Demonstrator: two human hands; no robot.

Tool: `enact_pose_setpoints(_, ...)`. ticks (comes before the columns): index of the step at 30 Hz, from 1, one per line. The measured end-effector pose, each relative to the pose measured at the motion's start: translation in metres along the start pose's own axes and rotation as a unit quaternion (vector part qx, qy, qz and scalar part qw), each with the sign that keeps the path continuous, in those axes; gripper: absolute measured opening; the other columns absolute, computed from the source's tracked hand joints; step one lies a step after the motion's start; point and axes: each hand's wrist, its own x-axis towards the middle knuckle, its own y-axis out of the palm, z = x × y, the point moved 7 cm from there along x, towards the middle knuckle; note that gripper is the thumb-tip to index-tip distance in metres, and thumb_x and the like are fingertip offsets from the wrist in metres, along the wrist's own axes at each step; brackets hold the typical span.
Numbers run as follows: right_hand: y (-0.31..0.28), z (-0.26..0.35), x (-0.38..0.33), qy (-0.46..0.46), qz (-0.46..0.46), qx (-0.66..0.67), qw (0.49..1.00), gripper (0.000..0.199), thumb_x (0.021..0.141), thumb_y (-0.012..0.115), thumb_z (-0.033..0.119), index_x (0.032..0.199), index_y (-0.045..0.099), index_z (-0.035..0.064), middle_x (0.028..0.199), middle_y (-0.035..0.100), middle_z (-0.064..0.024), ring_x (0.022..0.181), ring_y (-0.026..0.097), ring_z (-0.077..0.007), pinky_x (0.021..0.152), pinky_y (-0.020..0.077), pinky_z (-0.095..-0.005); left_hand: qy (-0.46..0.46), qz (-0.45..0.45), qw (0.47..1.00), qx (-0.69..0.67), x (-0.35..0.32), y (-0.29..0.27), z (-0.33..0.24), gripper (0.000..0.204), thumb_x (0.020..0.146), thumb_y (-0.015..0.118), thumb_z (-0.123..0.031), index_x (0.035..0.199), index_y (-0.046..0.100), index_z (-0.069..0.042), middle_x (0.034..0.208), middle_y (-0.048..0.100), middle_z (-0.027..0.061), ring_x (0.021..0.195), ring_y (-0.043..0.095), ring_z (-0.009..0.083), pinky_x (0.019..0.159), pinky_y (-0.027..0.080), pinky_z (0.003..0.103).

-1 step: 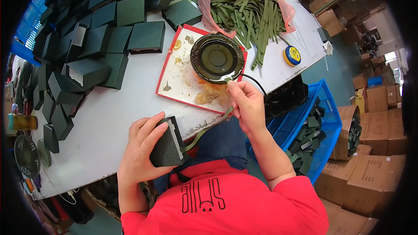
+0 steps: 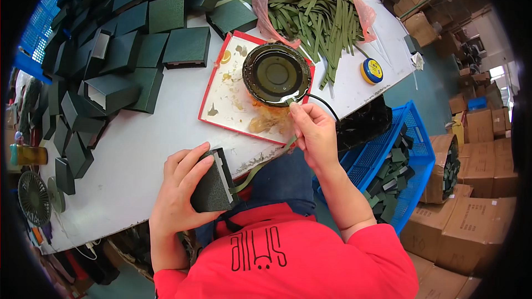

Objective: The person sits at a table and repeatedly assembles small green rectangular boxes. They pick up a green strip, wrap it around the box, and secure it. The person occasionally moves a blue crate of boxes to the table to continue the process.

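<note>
Bare tabletop (image 2: 149, 144) lies open ahead of the left hand (image 2: 183, 188), up to the box pile (image 2: 111, 66) farther left. Ahead of the right hand (image 2: 313, 133) the tray (image 2: 221, 99) and round pot (image 2: 276, 73) block; right of it, open tabletop reaches the tape roll (image 2: 372, 70)

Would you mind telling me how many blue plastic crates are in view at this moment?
2. One blue crate sits on the floor right of the person, holding dark green pieces. The other blue crate shows only as an edge at the table's far left corner. Others may be hidden.
</note>
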Motion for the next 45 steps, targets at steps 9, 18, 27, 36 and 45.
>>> enact_pose_setpoints(9, 0.0, -0.001, -0.001, 0.025, 0.032, 0.028, 0.999, 0.021, 0.098, 0.068, 0.022, 0.088, 0.061, 0.0049, 0.059, 0.05, 0.0032, 0.042, 0.036, -0.0033, 0.039, 0.0262, -0.0212, -0.002, -0.006, 1.0, -0.005, 0.0, 0.0, 0.002, 0.093, 0.053, 0.09, -0.016, 0.138, 0.053, -0.006, 0.146, 0.052, 0.0167, 0.123, 0.05, 0.04, 0.103, 0.044, 0.049)
enact_pose_setpoints(18, 0.031, 0.0, -0.051, 0.063, 0.203, -0.057, 0.975, 0.015, 0.1, 0.066, 0.018, 0.097, 0.065, 0.0031, 0.067, 0.057, 0.0035, 0.05, 0.044, -0.0023, 0.045, 0.0313, -0.02, 0.033, 0.02, 0.994, -0.101, 0.008, -0.002, 0.001, 0.097, 0.056, 0.087, -0.017, 0.144, 0.048, -0.006, 0.149, 0.05, 0.0169, 0.126, 0.049, 0.0401, 0.108, 0.04, 0.048)
enact_pose_setpoints(27, 0.069, -0.014, -0.065, 0.144, 0.308, -0.078, 0.937, 0.016, 0.099, 0.068, 0.017, 0.093, 0.064, 0.002, 0.078, 0.064, 0.0038, 0.067, 0.056, -0.0002, 0.058, 0.041, -0.0191, 0.056, 0.041, 0.988, -0.14, 0.009, 0.0, -0.008, 0.099, 0.055, 0.087, -0.017, 0.146, 0.047, -0.007, 0.15, 0.051, 0.0158, 0.125, 0.049, 0.0383, 0.106, 0.042, 0.046)
enact_pose_setpoints(36, 0.073, -0.016, -0.063, 0.147, 0.31, -0.106, 0.933, 0.019, 0.098, 0.07, 0.019, 0.087, 0.062, 0.0042, 0.07, 0.062, 0.0042, 0.062, 0.055, -0.0006, 0.055, 0.0395, -0.0194, 0.055, 0.037, 0.987, -0.149, 0.01, -0.001, -0.009, 0.097, 0.056, 0.088, -0.017, 0.144, 0.048, -0.007, 0.148, 0.052, 0.0156, 0.124, 0.049, 0.0383, 0.105, 0.043, 0.046)
enact_pose_setpoints(45, 0.071, -0.021, -0.061, 0.138, 0.338, -0.215, 0.906, 0.023, 0.095, 0.069, 0.021, 0.083, 0.062, 0.0013, 0.068, 0.058, 0.0035, 0.065, 0.051, -0.0026, 0.056, 0.0401, -0.0229, 0.093, 0.08, 0.988, -0.096, 0.011, 0.001, -0.016, 0.091, 0.054, 0.086, -0.018, 0.139, 0.054, -0.009, 0.147, 0.054, 0.0127, 0.123, 0.051, 0.0352, 0.103, 0.04, 0.048)
